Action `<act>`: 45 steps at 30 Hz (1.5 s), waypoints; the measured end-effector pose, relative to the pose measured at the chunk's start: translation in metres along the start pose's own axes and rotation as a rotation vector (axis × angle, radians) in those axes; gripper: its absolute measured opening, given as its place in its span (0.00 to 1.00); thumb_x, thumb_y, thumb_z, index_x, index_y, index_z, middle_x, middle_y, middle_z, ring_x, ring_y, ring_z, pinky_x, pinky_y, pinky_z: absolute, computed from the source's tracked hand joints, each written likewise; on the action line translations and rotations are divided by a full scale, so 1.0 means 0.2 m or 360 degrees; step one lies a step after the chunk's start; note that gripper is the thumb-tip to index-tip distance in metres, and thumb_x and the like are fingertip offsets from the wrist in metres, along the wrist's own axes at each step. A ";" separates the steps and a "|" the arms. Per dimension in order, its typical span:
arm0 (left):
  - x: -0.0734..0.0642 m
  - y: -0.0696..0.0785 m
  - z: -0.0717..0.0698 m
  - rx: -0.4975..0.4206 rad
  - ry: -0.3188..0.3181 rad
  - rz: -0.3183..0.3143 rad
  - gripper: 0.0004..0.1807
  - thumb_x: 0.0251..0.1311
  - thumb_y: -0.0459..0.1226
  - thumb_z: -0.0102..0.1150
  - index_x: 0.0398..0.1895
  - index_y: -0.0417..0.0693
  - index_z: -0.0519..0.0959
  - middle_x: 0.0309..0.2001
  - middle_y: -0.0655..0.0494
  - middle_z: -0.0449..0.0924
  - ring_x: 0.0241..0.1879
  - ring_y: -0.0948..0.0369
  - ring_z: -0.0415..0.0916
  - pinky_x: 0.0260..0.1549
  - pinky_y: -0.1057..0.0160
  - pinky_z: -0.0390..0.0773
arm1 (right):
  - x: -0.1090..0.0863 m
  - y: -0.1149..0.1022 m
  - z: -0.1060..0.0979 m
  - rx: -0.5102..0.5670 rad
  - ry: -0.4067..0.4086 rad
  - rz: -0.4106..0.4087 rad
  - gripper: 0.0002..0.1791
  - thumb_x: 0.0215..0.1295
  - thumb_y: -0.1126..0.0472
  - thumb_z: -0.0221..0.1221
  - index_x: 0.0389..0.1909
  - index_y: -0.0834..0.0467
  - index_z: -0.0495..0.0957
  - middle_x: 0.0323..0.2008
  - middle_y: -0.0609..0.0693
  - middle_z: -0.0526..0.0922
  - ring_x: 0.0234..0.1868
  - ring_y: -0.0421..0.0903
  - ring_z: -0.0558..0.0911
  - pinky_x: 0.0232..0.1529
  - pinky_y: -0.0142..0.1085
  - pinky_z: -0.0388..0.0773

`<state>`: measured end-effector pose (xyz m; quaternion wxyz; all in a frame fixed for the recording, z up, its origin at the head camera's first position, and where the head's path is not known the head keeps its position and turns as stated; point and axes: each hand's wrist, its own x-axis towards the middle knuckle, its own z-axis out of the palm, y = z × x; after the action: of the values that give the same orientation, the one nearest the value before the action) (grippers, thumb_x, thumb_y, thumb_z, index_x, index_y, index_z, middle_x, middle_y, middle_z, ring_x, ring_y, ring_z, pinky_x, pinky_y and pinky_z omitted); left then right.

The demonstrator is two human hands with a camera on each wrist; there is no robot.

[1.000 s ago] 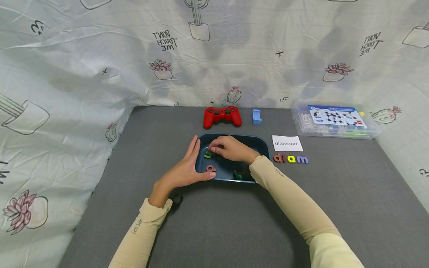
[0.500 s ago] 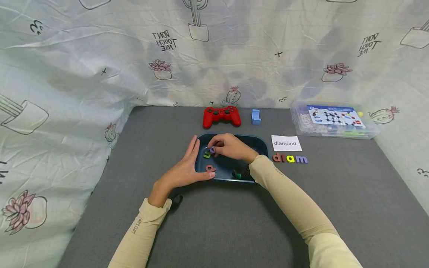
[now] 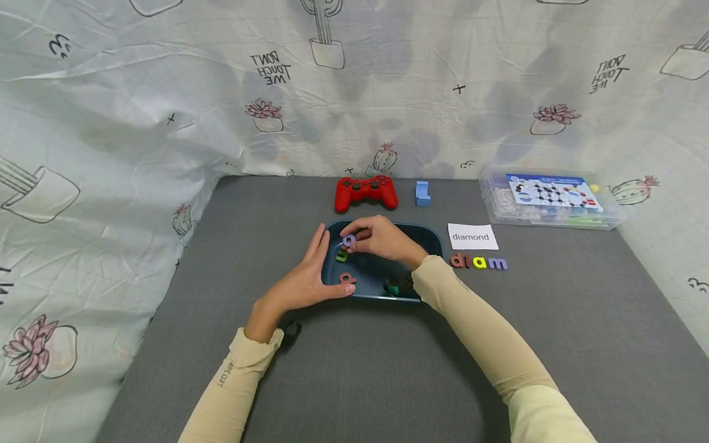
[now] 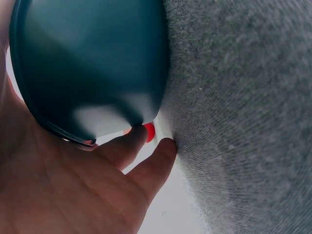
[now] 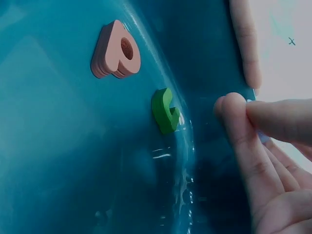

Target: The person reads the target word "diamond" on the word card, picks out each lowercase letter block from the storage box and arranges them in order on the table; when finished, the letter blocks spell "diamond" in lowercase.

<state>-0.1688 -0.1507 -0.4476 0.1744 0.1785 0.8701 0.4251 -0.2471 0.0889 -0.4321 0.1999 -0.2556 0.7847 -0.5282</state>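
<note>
My right hand (image 3: 384, 241) pinches a purple letter o (image 3: 344, 241) between thumb and fingers, over the left part of a dark blue tray (image 3: 370, 277). Below it in the tray lie a small green letter (image 5: 161, 109) and a reddish letter (image 5: 109, 51), larger in the right wrist view. My left hand (image 3: 303, 280) steadies the tray's left end from outside, its fingers stretched along the side and its thumb at the near rim. A dark and green item (image 3: 392, 288) sits in the tray's near right corner, partly hidden by my right sleeve.
Right of the tray, letters d (image 3: 454, 261), i, a and m (image 3: 498, 264) stand in a row under a card (image 3: 472, 236) reading "diamond". Farther back are a red game controller (image 3: 365, 192), a blue block (image 3: 423, 195) and a clear plastic box (image 3: 548, 212).
The purple letter o came into sight in my right fingers and rose slightly, farther back and left. My left hand has kept its place on the tray.
</note>
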 end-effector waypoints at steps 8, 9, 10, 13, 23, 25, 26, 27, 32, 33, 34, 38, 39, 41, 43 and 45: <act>0.00 -0.01 0.00 0.0016 0.0021 0.0021 0.72 0.59 0.66 0.72 0.89 0.58 0.29 0.86 0.63 0.17 0.84 0.49 0.38 0.74 0.34 0.57 | -0.01 -0.01 -0.01 -0.0015 0.0071 -0.0071 0.18 0.74 0.68 0.65 0.62 0.67 0.82 0.55 0.57 0.85 0.53 0.51 0.88 0.58 0.45 0.83; 0.00 -0.01 0.00 0.0017 0.0023 0.0022 0.72 0.59 0.66 0.72 0.89 0.58 0.29 0.86 0.63 0.17 0.84 0.49 0.38 0.74 0.34 0.57 | -0.01 -0.01 -0.01 -0.0014 0.0085 -0.0081 0.18 0.74 0.68 0.65 0.62 0.67 0.82 0.55 0.57 0.85 0.52 0.51 0.88 0.58 0.45 0.83; 0.00 -0.01 0.00 0.0018 0.0024 0.0020 0.72 0.59 0.66 0.72 0.89 0.59 0.29 0.86 0.64 0.17 0.84 0.49 0.37 0.74 0.34 0.57 | -0.01 -0.01 -0.01 -0.0008 0.0098 -0.0092 0.18 0.74 0.69 0.65 0.61 0.67 0.82 0.55 0.58 0.85 0.52 0.52 0.88 0.58 0.45 0.83; 0.00 0.00 0.00 0.0023 0.0026 0.0014 0.72 0.59 0.66 0.72 0.89 0.59 0.29 0.86 0.65 0.17 0.84 0.49 0.37 0.74 0.34 0.57 | -0.02 -0.02 -0.01 0.0015 0.0138 -0.0126 0.16 0.74 0.70 0.65 0.60 0.67 0.82 0.54 0.58 0.85 0.51 0.53 0.87 0.57 0.45 0.84; 0.00 0.01 0.00 0.0030 0.0033 0.0009 0.71 0.60 0.64 0.72 0.89 0.57 0.30 0.85 0.68 0.17 0.85 0.49 0.37 0.74 0.34 0.58 | -0.03 -0.05 -0.02 -0.0027 0.0235 -0.0148 0.15 0.73 0.71 0.65 0.58 0.66 0.83 0.52 0.57 0.86 0.51 0.53 0.85 0.54 0.43 0.85; 0.00 0.01 0.00 0.0031 0.0033 0.0005 0.71 0.59 0.65 0.72 0.89 0.57 0.30 0.85 0.69 0.17 0.85 0.49 0.37 0.74 0.34 0.58 | -0.03 -0.05 -0.02 -0.0022 0.0246 -0.0145 0.15 0.73 0.70 0.65 0.58 0.66 0.84 0.51 0.57 0.86 0.49 0.53 0.85 0.54 0.43 0.85; 0.00 0.01 -0.01 0.0029 0.0032 0.0004 0.71 0.59 0.65 0.72 0.89 0.57 0.30 0.85 0.69 0.17 0.85 0.49 0.37 0.74 0.34 0.58 | -0.03 -0.05 -0.02 -0.0016 0.0250 -0.0145 0.15 0.73 0.70 0.65 0.58 0.66 0.84 0.51 0.57 0.86 0.49 0.53 0.85 0.53 0.43 0.85; 0.00 0.01 -0.01 0.0025 0.0031 0.0002 0.71 0.60 0.64 0.72 0.89 0.57 0.30 0.85 0.70 0.17 0.85 0.49 0.37 0.74 0.33 0.57 | -0.03 -0.05 -0.03 -0.0012 0.0254 -0.0148 0.15 0.73 0.70 0.66 0.58 0.66 0.84 0.50 0.57 0.86 0.48 0.53 0.85 0.53 0.43 0.85; 0.00 0.01 -0.01 0.0011 0.0029 0.0002 0.70 0.61 0.61 0.73 0.89 0.57 0.29 0.85 0.70 0.16 0.85 0.49 0.37 0.74 0.33 0.57 | -0.04 -0.05 -0.04 0.0050 0.0280 -0.0175 0.15 0.73 0.69 0.66 0.58 0.67 0.84 0.49 0.56 0.87 0.46 0.53 0.85 0.51 0.43 0.85; 0.00 0.01 -0.01 0.0012 0.0031 0.0004 0.70 0.61 0.61 0.73 0.89 0.57 0.29 0.85 0.69 0.16 0.85 0.49 0.36 0.74 0.33 0.57 | -0.04 -0.05 -0.04 0.0070 0.0286 -0.0184 0.15 0.73 0.69 0.66 0.58 0.67 0.84 0.49 0.56 0.87 0.46 0.54 0.85 0.51 0.43 0.85; 0.00 0.01 -0.01 0.0014 0.0032 0.0007 0.70 0.61 0.62 0.72 0.89 0.58 0.29 0.85 0.69 0.17 0.85 0.49 0.36 0.74 0.33 0.57 | -0.04 -0.05 -0.04 0.0092 0.0290 -0.0195 0.15 0.73 0.69 0.66 0.58 0.67 0.84 0.49 0.56 0.87 0.46 0.54 0.85 0.51 0.43 0.85; -0.01 0.01 -0.01 0.0017 0.0030 0.0015 0.71 0.60 0.65 0.71 0.88 0.59 0.28 0.86 0.66 0.17 0.85 0.50 0.35 0.74 0.33 0.57 | -0.04 -0.04 -0.05 0.0182 0.0304 -0.0214 0.17 0.73 0.70 0.65 0.60 0.67 0.84 0.52 0.57 0.87 0.50 0.55 0.85 0.54 0.45 0.85; -0.01 0.01 0.00 0.0014 0.0026 0.0015 0.71 0.60 0.65 0.71 0.88 0.59 0.28 0.86 0.66 0.17 0.85 0.50 0.35 0.74 0.33 0.58 | -0.04 -0.04 -0.05 0.0192 0.0310 -0.0211 0.17 0.73 0.70 0.65 0.60 0.66 0.84 0.53 0.57 0.87 0.51 0.55 0.85 0.54 0.45 0.85; -0.01 0.00 0.00 0.0010 0.0019 0.0013 0.71 0.59 0.66 0.71 0.88 0.59 0.28 0.86 0.66 0.17 0.85 0.50 0.35 0.73 0.33 0.58 | -0.05 -0.04 -0.06 0.0199 0.0327 -0.0203 0.17 0.73 0.69 0.65 0.60 0.66 0.85 0.54 0.57 0.87 0.51 0.55 0.85 0.55 0.46 0.85; 0.00 0.00 0.01 0.0009 0.0014 0.0006 0.71 0.59 0.66 0.71 0.88 0.60 0.28 0.85 0.67 0.16 0.85 0.50 0.34 0.74 0.33 0.58 | -0.06 -0.04 -0.07 0.0200 0.0346 -0.0197 0.17 0.72 0.69 0.65 0.60 0.66 0.86 0.53 0.57 0.87 0.51 0.55 0.86 0.55 0.46 0.85; 0.00 0.00 0.01 0.0008 0.0013 0.0002 0.71 0.59 0.66 0.71 0.88 0.60 0.28 0.85 0.69 0.16 0.85 0.51 0.34 0.74 0.34 0.58 | -0.07 -0.05 -0.08 0.0200 0.0365 -0.0187 0.17 0.71 0.69 0.66 0.59 0.65 0.86 0.53 0.57 0.87 0.52 0.55 0.85 0.55 0.46 0.85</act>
<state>-0.1672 -0.1501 -0.4489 0.1701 0.1777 0.8718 0.4236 -0.2425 0.1056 -0.4160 0.0933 -0.2262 0.7514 -0.6127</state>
